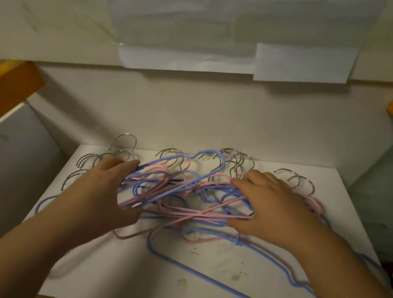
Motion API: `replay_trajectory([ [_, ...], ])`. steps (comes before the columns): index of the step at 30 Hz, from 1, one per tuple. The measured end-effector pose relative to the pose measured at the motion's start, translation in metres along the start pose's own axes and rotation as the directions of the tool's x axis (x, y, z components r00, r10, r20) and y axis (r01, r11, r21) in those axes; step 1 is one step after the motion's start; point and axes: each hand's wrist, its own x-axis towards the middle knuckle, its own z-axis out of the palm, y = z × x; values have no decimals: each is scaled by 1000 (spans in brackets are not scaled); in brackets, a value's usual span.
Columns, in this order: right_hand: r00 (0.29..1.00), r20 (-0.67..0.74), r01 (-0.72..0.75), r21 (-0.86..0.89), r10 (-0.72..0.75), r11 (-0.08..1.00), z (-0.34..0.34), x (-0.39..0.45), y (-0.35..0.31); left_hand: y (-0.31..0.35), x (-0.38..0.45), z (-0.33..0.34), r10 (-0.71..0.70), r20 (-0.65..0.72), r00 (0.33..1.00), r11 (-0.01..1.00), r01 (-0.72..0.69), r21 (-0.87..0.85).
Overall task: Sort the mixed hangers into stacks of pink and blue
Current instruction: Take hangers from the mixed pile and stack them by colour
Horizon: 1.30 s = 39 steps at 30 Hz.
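Hangers: mixed pink and blue tangle (182, 193) lay mid-surface on the white tabletop (207, 276), unsorted.
Left hand: left hand (104, 190) gripped the tangle's left side, fingers curled round the wires.
Right hand: right hand (269, 209) clutched the right side likewise.
Outlier: one blue hanger (231, 289) lay separate, nearer the person.
Hooks: metal hooks (235, 161) interlocked at the far edge.
Advice: lift one hanger at a time, freeing its hook first; start each colour's stack well apart.

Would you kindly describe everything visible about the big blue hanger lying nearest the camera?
The blue hanger is thin coated wire, lying flat on the white table, apart from the tangled pile. Its long bar runs diagonally toward the near right corner; a notch bends near the right forearm. Its twisted neck meets the pile's edge below the right hand. Its hook is not discernible.
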Motion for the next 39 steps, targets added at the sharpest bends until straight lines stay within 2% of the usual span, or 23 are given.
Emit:
replay_trajectory([
  [6,999,39,-9,-34,10,999,3,8,5,2,-16,3,-8,-44,999,999,6,-32],
  [9,997,82,2,12,-3,1000,-1,10,9,5,-22,5,-12,-54,998,999,10,-39],
  [14,999,37,3,-6,-3,1000,-14,12,9,9,-28,5,-26,-47,999,999,24,-35],
  [23,990,60,-128,-31,130,991,-27,-29,16,11,-32,0,-75,-31,997,997,74,-33],
  [26,988,9,-154,-18,154,988,-26,-46,19,16,-34,-2,-68,-35,997,998,69,12],
  [30,977,-58,-196,136,205,971,-20,-63,10,17,-39,-3,-73,-39,997,996,74,44],
  [35,983,-101,-143,95,153,985,-11,-65,-20,12,-58,-10,-91,-46,995,996,92,10],
  [39,982,-142,-118,70,126,991,-11,-67,-56,2,-93,-31,-77,-101,992,997,77,-2],
])
